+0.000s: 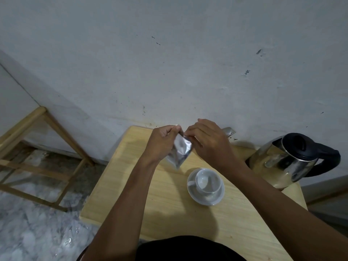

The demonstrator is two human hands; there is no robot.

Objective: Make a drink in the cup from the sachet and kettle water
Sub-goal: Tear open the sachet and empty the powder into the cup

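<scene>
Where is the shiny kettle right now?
In the head view, the shiny steel kettle with the black lid and handle stands at the right edge of the pale wooden table, by the wall, right of the white cup.

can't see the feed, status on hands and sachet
Left hand, right hand pinch silver sachet top. White cup on saucer, looks empty. Kettle off right, nothing blocking.
</scene>
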